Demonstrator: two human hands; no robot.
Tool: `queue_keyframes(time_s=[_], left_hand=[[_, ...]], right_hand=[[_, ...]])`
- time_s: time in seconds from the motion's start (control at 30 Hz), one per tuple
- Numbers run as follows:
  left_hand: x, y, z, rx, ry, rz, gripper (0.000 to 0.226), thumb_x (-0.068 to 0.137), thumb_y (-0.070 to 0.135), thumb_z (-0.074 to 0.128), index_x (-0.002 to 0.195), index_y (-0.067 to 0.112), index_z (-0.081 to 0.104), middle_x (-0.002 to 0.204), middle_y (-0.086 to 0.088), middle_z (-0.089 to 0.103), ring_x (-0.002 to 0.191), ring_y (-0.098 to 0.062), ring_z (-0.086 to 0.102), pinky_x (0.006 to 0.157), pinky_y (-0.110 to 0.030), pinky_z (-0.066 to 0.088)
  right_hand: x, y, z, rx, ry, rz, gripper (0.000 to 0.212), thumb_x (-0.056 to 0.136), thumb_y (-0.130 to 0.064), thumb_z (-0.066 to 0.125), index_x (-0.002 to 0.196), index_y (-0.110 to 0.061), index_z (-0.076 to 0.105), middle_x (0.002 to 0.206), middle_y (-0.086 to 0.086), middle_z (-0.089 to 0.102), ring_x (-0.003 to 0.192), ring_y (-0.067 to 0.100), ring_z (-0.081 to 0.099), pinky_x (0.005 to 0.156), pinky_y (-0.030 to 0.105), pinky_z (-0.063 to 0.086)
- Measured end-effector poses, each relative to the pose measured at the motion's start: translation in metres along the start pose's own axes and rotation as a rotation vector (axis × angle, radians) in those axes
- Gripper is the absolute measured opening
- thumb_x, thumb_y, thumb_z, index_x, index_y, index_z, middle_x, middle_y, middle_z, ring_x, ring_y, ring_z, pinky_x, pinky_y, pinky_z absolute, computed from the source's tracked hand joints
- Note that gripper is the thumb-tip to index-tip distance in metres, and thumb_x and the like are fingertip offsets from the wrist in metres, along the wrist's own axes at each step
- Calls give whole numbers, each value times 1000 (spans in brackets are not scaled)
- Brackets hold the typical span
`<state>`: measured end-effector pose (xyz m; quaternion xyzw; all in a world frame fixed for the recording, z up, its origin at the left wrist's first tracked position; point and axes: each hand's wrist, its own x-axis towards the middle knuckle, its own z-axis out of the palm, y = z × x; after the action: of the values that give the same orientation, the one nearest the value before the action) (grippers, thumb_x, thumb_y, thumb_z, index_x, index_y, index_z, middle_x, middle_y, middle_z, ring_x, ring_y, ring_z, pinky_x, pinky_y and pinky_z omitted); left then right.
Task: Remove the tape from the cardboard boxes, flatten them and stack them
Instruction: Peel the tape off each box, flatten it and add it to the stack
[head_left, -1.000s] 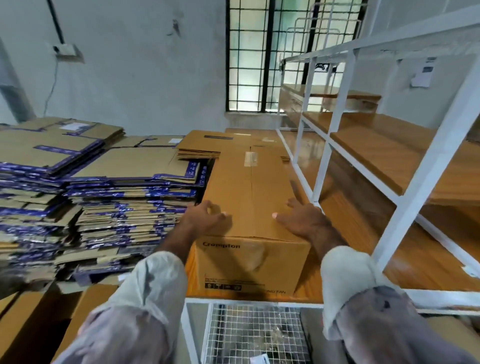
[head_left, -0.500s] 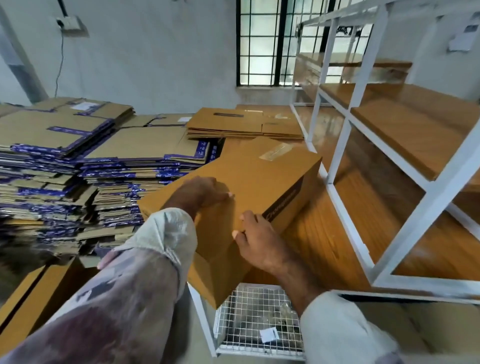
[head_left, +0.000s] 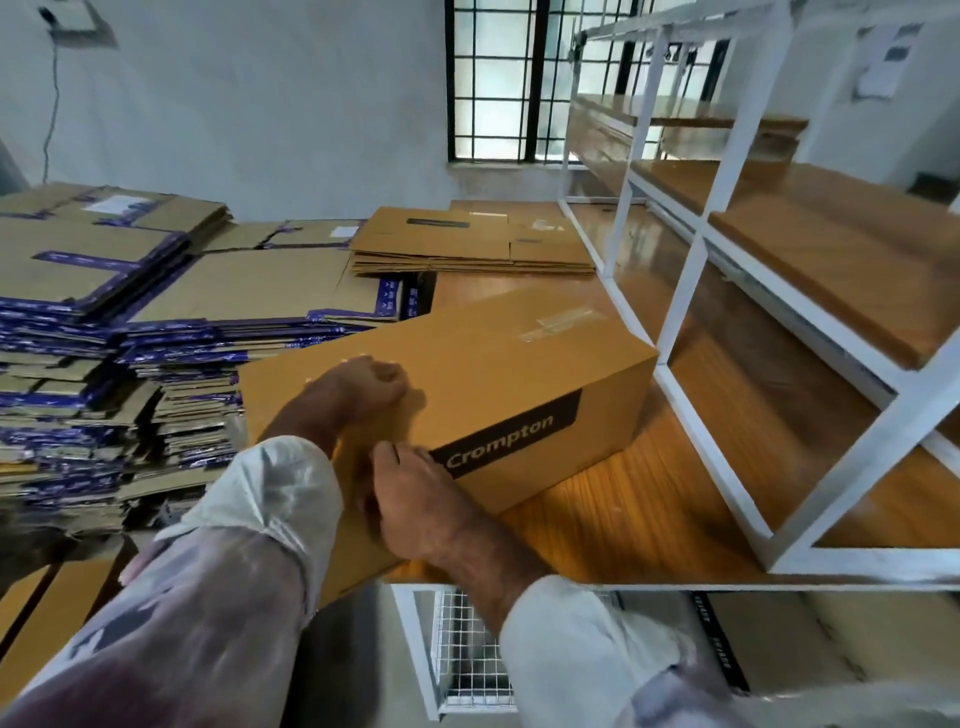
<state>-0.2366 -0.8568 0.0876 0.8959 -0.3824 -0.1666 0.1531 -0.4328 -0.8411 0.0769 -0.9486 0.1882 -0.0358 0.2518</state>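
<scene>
Glossy wooden shelf (head_left: 649, 509) in a white metal rack (head_left: 691, 270), barred window (head_left: 509, 78) behind, pale walls. Stacks of flattened cardboard (head_left: 156, 332) fill the left side, a smaller pile (head_left: 467, 244) further back. The brown Crompton box (head_left: 493, 374) sits tilted at the shelf's near edge — clear tape (head_left: 563, 322) still on top. Left hand (head_left: 358, 389) curls over its top, right hand (head_left: 415, 488) grips the near corner.
</scene>
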Motion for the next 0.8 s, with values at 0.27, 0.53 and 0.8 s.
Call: queue_keyframes(time_s=[0.27,0.53,0.8], left_hand=[[-32,13,3,45,208,207,58,93,49,63,144,23,52,148,-9,48,134,-31,45,108,-54,40],[-66,40,27,369,28,378,102,72,80,69,155,37,29,163,4,26,149,-26,26,118,-63,20],[-62,16,2,509,3,102,91,85,49,76,157,42,22,166,8,25,149,-27,28,113,-73,18]], right_hand=[[17,36,-56,150,102,102,28,101,-39,59,124,-25,66,111,-5,72,96,13,67,78,32,55],[72,107,-127,11,345,178,15,96,-30,64,110,-26,68,114,-3,67,105,18,62,76,30,43],[135,132,-133,-136,120,59,37,94,-37,69,128,-23,63,140,6,52,115,22,51,86,33,39]])
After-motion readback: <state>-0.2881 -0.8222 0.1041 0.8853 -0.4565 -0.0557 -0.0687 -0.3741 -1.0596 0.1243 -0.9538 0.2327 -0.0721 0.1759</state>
